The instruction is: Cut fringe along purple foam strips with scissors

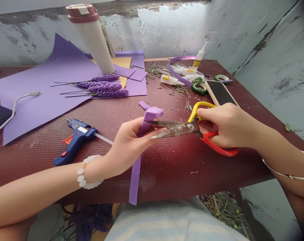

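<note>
My left hand (128, 145) is closed on a long purple foam strip (136, 174), which hangs down over the table's front edge and curls fringed at its top end. My right hand (227, 125) grips scissors (177, 129) with one yellow and one red handle. Their rusty blades are open around the top of the strip. A white bead bracelet circles my left wrist and a thin metal bangle my right forearm.
On the dark red table (167, 167) lie a blue glue gun (75, 140), purple foam sheets (54, 90), finished purple flower stems (103, 87), a white tumbler (94, 36), glue bottles (182, 72), green tape rolls (199, 86) and a phone (221, 93). Grey walls close the back and right.
</note>
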`<state>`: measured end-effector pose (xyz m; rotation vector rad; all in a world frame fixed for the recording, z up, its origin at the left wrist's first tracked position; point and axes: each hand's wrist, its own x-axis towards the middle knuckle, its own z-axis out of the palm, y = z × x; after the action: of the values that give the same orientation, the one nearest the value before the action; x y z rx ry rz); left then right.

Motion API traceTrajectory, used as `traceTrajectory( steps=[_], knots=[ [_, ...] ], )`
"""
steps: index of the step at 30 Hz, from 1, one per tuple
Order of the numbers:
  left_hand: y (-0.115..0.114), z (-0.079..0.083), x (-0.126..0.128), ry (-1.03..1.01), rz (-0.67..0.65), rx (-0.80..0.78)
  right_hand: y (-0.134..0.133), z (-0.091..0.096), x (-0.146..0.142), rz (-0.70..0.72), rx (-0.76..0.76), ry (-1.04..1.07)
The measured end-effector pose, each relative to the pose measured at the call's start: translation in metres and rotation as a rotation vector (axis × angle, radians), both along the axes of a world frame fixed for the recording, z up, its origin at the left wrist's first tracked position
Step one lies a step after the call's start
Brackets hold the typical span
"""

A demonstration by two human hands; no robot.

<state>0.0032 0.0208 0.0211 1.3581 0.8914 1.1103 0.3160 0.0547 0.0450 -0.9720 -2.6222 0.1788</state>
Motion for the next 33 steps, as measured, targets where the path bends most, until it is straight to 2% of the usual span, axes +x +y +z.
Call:
traceTrajectory(
  steps=[6, 11, 16, 19, 21, 24, 27, 33],
  knots=[
    [-0.002, -0.003, 0.001, 0.032, 0.092, 0.035, 0.0, -0.001, -0.009, -0.013, 0.008, 0.012],
    [-0.002, -0.001, 0.001, 0.044, 0.09, 0.052, -0.003, -0.009, -0.004, 0.006, -0.048, -0.037],
    [-0.002, -0.001, 0.0, 0.058, 0.065, 0.034, -0.006, -0.01, -0.003, -0.044, -0.055, 0.029],
    [0.0, 0.002, 0.003, 0.019, 0.029, -0.075, -0.001, -0.001, -0.001, 0.033, -0.168, 0.01],
    [0.001, 0.004, 0.006, -0.041, 0.029, -0.217, 0.004, 0.006, 0.001, 0.107, -0.254, 0.023],
    [0.003, 0.006, 0.009, -0.11, 0.046, -0.366, 0.009, 0.012, 0.004, 0.131, -0.338, 0.044],
    [0.003, 0.006, 0.01, -0.134, 0.016, -0.376, 0.012, 0.013, 0.008, 0.102, -0.407, 0.019],
    [0.003, 0.003, 0.008, -0.103, -0.034, -0.351, 0.016, 0.019, 0.016, -0.048, -0.503, -0.092]
  ],
)
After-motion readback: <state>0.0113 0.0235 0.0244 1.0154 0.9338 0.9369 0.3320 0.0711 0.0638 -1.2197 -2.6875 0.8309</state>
